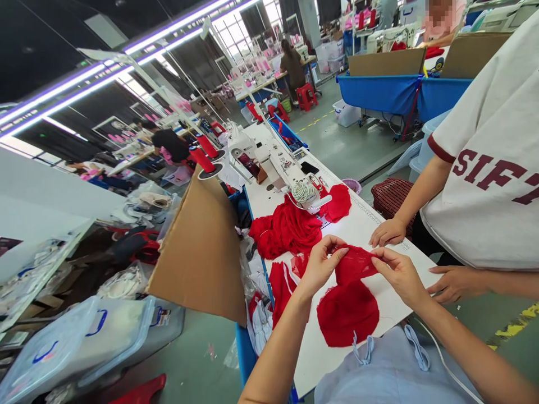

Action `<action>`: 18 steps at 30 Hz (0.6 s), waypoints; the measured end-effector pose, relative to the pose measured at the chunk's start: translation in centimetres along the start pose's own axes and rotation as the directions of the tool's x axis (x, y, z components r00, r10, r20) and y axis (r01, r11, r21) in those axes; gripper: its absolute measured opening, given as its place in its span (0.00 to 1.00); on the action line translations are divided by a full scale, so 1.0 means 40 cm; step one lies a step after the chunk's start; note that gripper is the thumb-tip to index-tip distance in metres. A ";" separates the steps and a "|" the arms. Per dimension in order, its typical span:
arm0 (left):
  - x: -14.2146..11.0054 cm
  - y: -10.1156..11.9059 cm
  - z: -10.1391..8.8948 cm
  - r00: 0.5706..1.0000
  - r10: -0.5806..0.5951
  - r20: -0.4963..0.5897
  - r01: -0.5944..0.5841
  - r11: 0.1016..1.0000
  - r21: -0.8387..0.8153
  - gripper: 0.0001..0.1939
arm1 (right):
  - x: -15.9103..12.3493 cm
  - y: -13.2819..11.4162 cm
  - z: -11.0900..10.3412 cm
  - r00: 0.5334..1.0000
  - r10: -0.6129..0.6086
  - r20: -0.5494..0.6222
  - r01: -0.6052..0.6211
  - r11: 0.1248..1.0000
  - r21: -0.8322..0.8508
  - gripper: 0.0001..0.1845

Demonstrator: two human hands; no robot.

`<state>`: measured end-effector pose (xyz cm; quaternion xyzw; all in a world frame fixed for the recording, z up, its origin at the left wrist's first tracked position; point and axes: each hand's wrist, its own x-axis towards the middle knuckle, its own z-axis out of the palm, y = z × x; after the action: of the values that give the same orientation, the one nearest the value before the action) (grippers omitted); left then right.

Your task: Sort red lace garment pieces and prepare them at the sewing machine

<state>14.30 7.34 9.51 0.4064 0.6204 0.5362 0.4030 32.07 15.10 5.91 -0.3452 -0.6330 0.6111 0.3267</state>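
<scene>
A piece of red lace fabric (356, 264) is stretched between my two hands above the white sewing table (311, 359). My left hand (324, 261) pinches its left edge between thumb and fingers. At the opposite corner, my right hand (398, 272) grips the same piece with closed fingertips. Just below lies a rounded red fabric piece (348, 314) flat on the tabletop. A heap of red fabric (290, 227) is bunched beside the sewing machine (278, 163), and more red pieces with white strips (284, 283) rest to the left of my left hand.
Another person (488, 151) in a white shirt stands at the right, both hands on or near the table edge. A cardboard sheet (202, 247) rises on the left. Red thread cones (203, 159) stand behind it. Lidded plastic bins (76, 342) sit on the floor at lower left.
</scene>
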 end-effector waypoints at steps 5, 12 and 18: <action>-0.002 -0.005 0.005 1.000 0.003 -0.027 -0.003 1.000 -0.009 0.10 | -0.004 0.014 0.003 1.000 0.005 0.012 -0.005 1.000 0.011 0.10; -0.017 0.011 0.019 0.999 0.004 0.037 -0.006 0.998 0.055 0.09 | -0.006 0.002 -0.008 0.991 0.019 0.135 -0.027 0.998 0.056 0.13; -0.037 0.051 0.059 0.978 0.104 0.182 -0.142 0.967 0.213 0.08 | 0.006 -0.064 -0.022 0.983 -0.036 0.178 0.046 0.998 -0.052 0.19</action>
<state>17.18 6.97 11.39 0.5312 0.6141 0.4502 0.3716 32.58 15.77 8.49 -0.2854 -0.6834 0.6145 0.2719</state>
